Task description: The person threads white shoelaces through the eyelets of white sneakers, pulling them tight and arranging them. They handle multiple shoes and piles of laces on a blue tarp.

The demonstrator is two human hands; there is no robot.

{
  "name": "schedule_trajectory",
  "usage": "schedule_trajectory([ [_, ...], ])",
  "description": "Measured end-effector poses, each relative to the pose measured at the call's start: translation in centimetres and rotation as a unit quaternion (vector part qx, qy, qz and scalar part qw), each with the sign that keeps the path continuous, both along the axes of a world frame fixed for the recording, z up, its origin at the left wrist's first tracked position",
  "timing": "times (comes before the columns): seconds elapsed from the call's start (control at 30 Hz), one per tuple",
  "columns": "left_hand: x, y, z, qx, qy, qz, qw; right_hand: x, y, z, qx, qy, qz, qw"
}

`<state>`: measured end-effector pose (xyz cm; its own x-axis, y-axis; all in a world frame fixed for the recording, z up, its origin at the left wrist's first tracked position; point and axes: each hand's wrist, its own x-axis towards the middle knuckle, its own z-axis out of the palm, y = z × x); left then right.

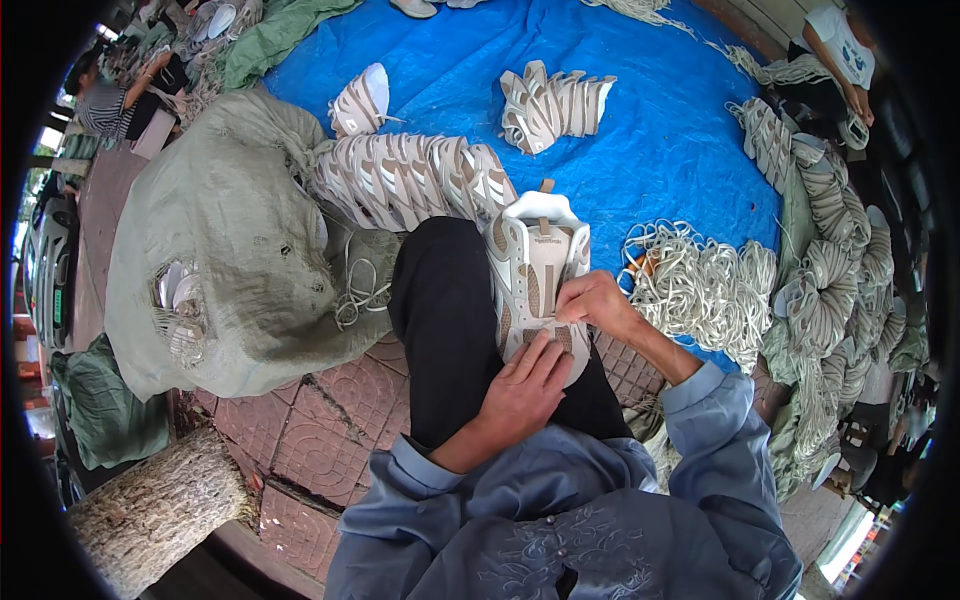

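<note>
A white and beige sneaker upper [540, 270] lies on my lap, its padded collar pointing away from me and its toe toward me. My left hand [518, 390] rests on the toe, fingers stretched out flat across it. Above the lacing area, at the right side of the upper, my right hand [597, 303] is closed in a pinch. Whatever is between those fingertips is too small to make out. Just right of this hand, a big heap of white shoelaces [700, 285] sits on a blue tarp [440, 70].
A nested row of sneaker uppers [400, 180] lies ahead, with a smaller stack [555, 105] beyond. A large grey-green sack [220, 240] bulges at my left. More stacked uppers [835, 270] line the right. Other people [845, 50] sit at the far edges.
</note>
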<state>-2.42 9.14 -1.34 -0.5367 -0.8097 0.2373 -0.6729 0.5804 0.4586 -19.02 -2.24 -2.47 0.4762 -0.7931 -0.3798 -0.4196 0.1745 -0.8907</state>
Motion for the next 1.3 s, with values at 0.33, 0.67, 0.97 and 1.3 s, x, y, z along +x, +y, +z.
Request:
schedule_trajectory([
  [0.33, -0.3, -0.2, -0.2, 0.014, 0.012, -0.001, 1.000, 0.5, 1.7, 0.7, -0.415, 0.157, 0.079, 0.893],
  [0.67, -0.2, -0.1, -0.2, 0.005, 0.014, 0.019, 1.000, 2.0, 1.9, 0.8, -0.402, 0.187, 0.092, 0.891],
  [0.97, -0.3, -0.4, -0.1, 0.018, 0.005, 0.002, 1.000, 2.1, 1.5, 1.3, -0.407, 0.213, 0.088, 0.884],
  [1.3, -0.5, -0.4, 0.1, 0.016, 0.026, 0.022, 0.999, 2.9, 2.9, 1.5, -0.415, 0.286, 0.054, 0.862],
])
